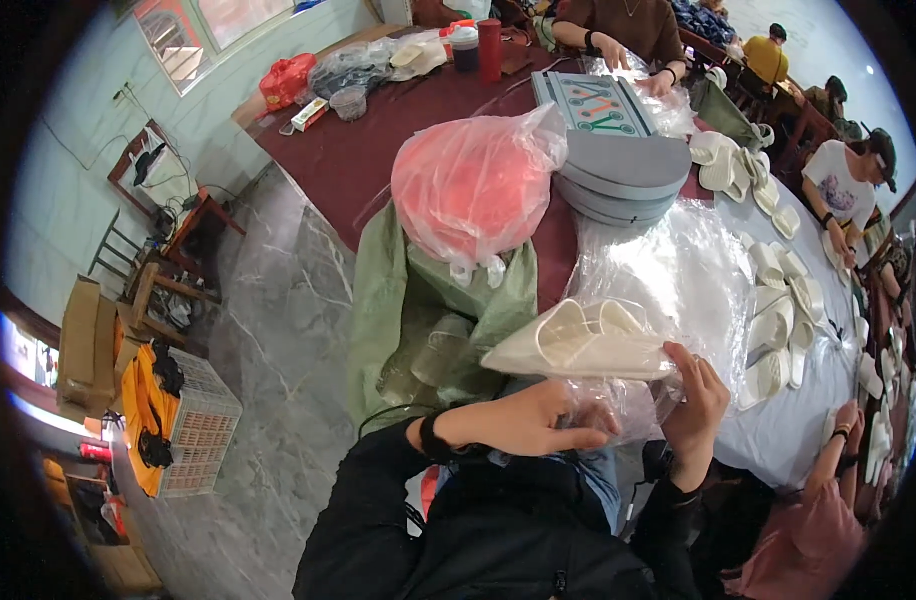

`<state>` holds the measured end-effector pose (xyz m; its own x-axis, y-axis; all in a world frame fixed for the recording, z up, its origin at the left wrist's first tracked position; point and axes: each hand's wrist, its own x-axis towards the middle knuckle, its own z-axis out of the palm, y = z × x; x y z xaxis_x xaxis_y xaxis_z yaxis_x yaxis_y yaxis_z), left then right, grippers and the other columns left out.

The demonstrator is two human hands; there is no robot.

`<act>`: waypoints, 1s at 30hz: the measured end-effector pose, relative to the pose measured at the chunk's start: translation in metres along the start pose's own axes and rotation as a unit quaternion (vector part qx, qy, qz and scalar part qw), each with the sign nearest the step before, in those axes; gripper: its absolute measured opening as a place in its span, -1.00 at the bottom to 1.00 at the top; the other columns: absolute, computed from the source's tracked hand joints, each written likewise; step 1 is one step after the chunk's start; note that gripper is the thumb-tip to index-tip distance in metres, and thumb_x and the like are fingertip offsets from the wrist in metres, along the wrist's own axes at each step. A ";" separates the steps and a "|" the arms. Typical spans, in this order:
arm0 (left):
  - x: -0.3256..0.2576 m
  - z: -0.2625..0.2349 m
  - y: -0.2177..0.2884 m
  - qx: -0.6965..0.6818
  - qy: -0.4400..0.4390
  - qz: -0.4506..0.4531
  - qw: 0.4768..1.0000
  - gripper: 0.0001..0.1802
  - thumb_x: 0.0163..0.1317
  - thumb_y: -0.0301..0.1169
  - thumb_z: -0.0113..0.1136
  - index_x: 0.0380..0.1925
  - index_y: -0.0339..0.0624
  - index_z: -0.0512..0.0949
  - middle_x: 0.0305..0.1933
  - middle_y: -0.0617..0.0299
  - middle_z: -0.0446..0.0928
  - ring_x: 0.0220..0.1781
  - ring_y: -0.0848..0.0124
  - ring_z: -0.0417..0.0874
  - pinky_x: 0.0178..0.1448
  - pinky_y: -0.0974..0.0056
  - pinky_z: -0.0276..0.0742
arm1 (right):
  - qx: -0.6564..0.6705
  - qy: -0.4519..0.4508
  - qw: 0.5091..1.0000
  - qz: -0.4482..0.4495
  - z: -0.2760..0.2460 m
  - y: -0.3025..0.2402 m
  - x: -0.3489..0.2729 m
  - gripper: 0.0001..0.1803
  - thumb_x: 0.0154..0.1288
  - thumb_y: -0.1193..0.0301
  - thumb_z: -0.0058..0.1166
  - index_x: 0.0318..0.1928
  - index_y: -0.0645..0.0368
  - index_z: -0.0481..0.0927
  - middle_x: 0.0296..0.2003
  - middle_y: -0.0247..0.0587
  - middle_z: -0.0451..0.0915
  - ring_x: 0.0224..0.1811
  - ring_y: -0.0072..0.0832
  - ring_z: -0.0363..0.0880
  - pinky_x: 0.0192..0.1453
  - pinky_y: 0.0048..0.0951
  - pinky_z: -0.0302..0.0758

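A pair of white slippers (568, 345) lies on its side in the air above the table's near edge, the soles toward me. My right hand (696, 400) is closed on the right end of the slippers. Just under them, my left hand (553, 418) grips a crumpled clear plastic bag (633, 408), its fingertips partly covered by the film. Beyond my hands, a stack of flat clear plastic bags (658, 265) covers part of the table. A green sack (383, 320) hangs open at the table's edge, left of the slippers.
A pink bundle in clear plastic (473, 180) sits by grey half-round cases (623, 175). White slippers (773, 325) lie in rows at right. Across the table, a person (628, 30) handles plastic; others work at right. A white crate (203, 420) stands on the left floor.
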<state>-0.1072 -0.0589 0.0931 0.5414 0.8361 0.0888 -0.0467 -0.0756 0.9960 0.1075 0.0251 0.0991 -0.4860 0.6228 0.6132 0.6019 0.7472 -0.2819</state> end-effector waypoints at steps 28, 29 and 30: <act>-0.236 -0.135 -0.147 0.222 0.753 -0.161 0.598 -0.63 0.34 -0.26 -0.11 -0.41 -0.44 0.38 -0.53 0.16 0.35 -0.48 0.36 0.32 -0.37 0.21 0.24 | 0.365 -0.041 0.928 0.068 0.188 -0.080 -0.017 -0.32 0.01 0.49 0.20 0.20 0.10 0.29 -0.02 0.04 0.47 0.00 -0.11 0.49 0.04 -0.36 0.45; -0.238 -0.136 -0.146 0.201 0.781 -0.214 0.551 -0.61 0.35 -0.24 -0.13 -0.32 -0.47 0.42 -0.44 0.02 0.44 -0.41 0.23 0.40 -0.27 0.17 0.30 | 0.351 -0.156 0.920 0.075 0.193 -0.079 -0.015 -0.23 0.04 0.44 0.17 0.29 0.08 0.14 0.14 0.10 0.34 0.19 -0.09 0.34 0.17 -0.27 0.35; -0.238 -0.136 -0.146 0.178 0.804 -0.265 0.501 -0.56 0.36 -0.23 -0.15 -0.23 -0.51 0.45 -0.34 -0.11 0.52 -0.33 0.11 0.48 -0.17 0.12 0.36 | 0.276 -0.160 0.947 0.031 0.209 -0.077 -0.023 -0.18 0.06 0.40 0.16 0.32 0.09 0.07 0.17 0.12 0.30 0.22 -0.05 0.29 0.22 -0.19 0.29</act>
<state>-0.3436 -0.1726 -0.0731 -0.9920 0.1252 -0.0163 0.0539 0.5369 0.8420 -0.0597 0.0014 -0.0472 -0.6816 0.6412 0.3524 0.2550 0.6596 -0.7070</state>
